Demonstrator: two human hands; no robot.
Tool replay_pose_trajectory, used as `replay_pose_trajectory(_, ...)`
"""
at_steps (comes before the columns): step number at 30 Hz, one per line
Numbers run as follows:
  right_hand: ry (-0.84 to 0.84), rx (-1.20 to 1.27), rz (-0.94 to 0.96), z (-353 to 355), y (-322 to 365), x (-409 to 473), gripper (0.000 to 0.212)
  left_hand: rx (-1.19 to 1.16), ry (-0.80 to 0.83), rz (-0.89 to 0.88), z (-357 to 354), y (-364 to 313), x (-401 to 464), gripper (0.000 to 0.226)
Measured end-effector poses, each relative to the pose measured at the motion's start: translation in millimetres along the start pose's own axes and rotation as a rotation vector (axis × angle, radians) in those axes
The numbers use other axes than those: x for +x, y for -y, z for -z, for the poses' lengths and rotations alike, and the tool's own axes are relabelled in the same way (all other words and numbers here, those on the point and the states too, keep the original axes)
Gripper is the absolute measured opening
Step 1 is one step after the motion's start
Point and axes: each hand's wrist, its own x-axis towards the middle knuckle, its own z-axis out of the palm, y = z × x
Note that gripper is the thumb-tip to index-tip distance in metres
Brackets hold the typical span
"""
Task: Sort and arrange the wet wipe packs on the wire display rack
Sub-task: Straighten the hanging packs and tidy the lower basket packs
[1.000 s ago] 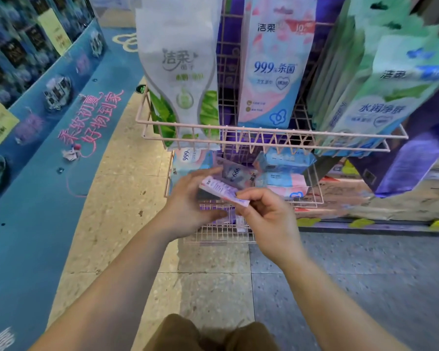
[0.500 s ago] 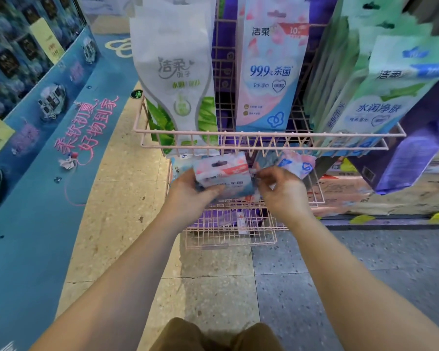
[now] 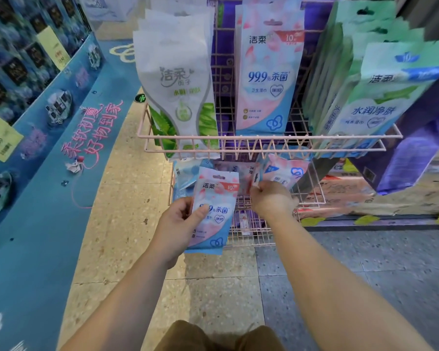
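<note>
Left hand (image 3: 179, 225) up in front of the lower basket (image 3: 312, 184) of the pink wire rack (image 3: 264, 145), fingers curled behind and thumb pressed on the front of a pink-and-blue wet wipe pack (image 3: 214, 211), held upright with its hang-hole end on top and the print facing the camera. It sits clear of the rack, just in front of the lower basket's front edge. Right hand (image 3: 273, 198) is over beside it, knuckles toward us, fingers bunched and pinching the edge of a second pink-and-blue pack (image 3: 285, 172) that leans tilted inside that lower basket. More small packs lie loosely in the basket behind both hands, a pale blue one (image 3: 185, 174) at the left. Up above, the upper basket carries the tall ones standing upright: a white-and-green pack (image 3: 180, 97) on the left, a pink-and-blue "99.9%" pack (image 3: 268, 79) in the middle, and a row of green-and-blue packs (image 3: 373, 97) on the right, angled outward. Purple packaging (image 3: 416, 153) shows behind and to the right of the rack. Down the left runs a blue display stand (image 3: 61, 138) with pink lettering and yellow price tags (image 3: 0, 139). Speckled floor (image 3: 127, 198) underfoot, beige turning to grey tiles at the right.
</note>
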Motion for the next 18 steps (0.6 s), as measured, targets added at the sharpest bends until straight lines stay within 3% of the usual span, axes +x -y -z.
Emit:
replay_pose_trajectory(4,-0.119,0.551,0.257,13.3,-10.6,-29.4,0.019,-0.068,-0.01,0.09,6.8,-7.7,-4.5,0.018)
replay_pose_trajectory(7,-0.116,0.756,0.209,35.3,-25.1,-41.2,0.016,-0.081,0.025,0.131,6.2,-22.1,-7.8,0.019)
replay_pose_trajectory(12,0.051,1.289,0.025,78.1,-50.3,-58.2,0.016,-0.11,0.149,0.208,-2.0,-44.1,-16.9,0.019)
replay_pose_trajectory(18,0.365,1.087,-0.03,96.5,-64.9,-72.4,0.018,-0.115,0.321,0.289,-15.1,-53.9,-29.2,0.052)
